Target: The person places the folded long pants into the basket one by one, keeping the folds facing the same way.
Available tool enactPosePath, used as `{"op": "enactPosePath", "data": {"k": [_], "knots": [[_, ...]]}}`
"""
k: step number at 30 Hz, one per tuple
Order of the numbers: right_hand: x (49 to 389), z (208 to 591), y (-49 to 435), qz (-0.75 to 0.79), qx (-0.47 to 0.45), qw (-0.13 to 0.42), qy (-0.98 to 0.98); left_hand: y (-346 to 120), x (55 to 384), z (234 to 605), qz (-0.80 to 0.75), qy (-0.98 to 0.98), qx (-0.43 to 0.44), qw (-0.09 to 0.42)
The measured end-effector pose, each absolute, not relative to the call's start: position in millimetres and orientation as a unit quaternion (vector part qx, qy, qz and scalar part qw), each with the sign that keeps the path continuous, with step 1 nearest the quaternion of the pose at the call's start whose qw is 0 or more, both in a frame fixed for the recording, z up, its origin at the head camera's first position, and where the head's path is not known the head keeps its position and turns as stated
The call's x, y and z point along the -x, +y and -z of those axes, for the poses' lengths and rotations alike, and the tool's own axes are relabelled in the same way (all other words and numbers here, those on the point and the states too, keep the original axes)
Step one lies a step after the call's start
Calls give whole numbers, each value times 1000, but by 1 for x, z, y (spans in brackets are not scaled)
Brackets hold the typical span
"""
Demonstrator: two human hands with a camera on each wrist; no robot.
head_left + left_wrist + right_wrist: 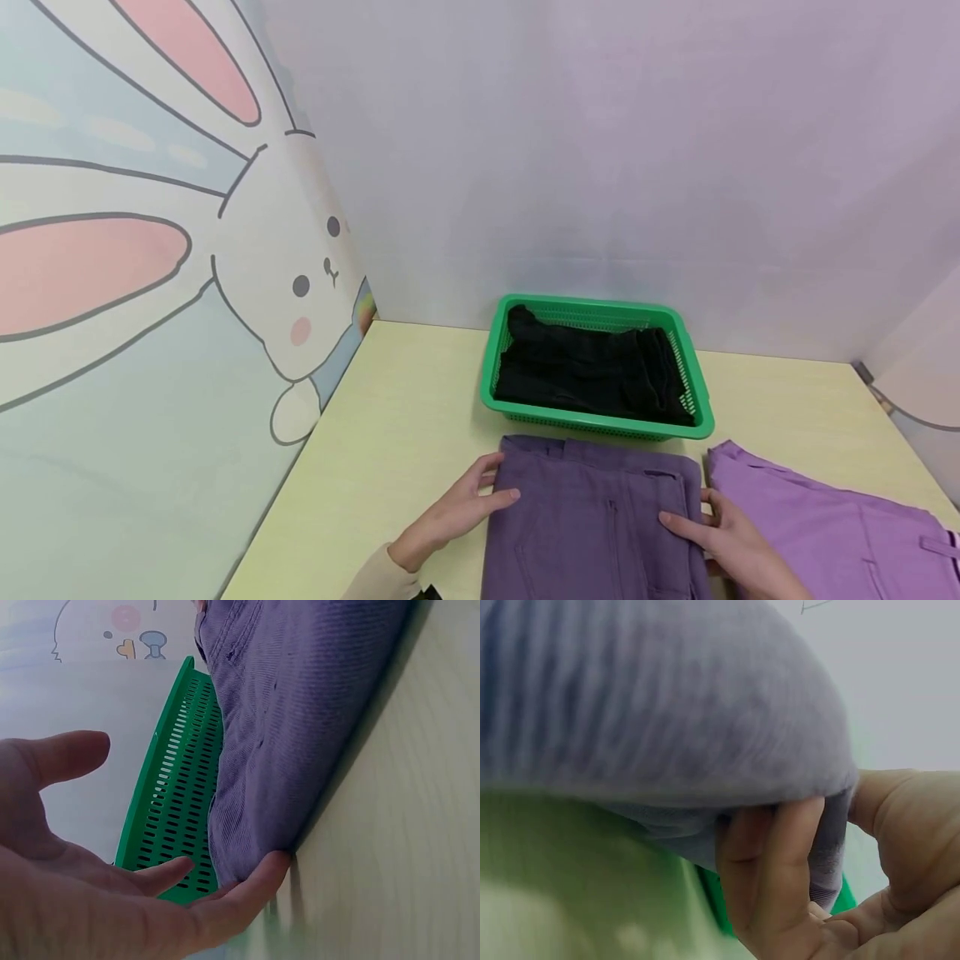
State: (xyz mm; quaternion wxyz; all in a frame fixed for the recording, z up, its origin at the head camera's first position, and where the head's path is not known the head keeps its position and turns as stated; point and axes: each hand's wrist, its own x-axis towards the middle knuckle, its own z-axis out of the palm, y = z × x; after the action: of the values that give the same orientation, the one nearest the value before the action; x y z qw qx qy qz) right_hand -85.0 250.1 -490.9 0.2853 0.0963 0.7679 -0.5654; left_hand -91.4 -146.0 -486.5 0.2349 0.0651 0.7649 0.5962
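Folded dark purple trousers (577, 517) lie on the table, with a pocket slit and seams on the upper face. At their left edge is my left hand (457, 508): its fingertips touch the fold near the tabletop, while the thumb stands apart from the cloth in the left wrist view. My right hand (738, 537) pinches the right edge, thumb on top and fingers beneath the fabric. The right wrist view shows those fingers (780, 862) tucked under the lifted, bulging cloth.
Just beyond the trousers stands a green plastic basket (701, 408) with folded black clothing (585, 367) inside. Lighter purple trousers (817, 525) with a belt loop lie at the right. A pale wall (600, 167) rises behind the yellowish table (390, 417); a rabbit-print wall (150, 467) borders the left.
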Motion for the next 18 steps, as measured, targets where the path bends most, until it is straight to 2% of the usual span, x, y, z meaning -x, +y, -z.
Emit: {"op": "enactPosePath", "data": {"k": [18], "knots": [[75,461,225,554,-126,290,770,-141,97,499,-610,746,-13,266]]}}
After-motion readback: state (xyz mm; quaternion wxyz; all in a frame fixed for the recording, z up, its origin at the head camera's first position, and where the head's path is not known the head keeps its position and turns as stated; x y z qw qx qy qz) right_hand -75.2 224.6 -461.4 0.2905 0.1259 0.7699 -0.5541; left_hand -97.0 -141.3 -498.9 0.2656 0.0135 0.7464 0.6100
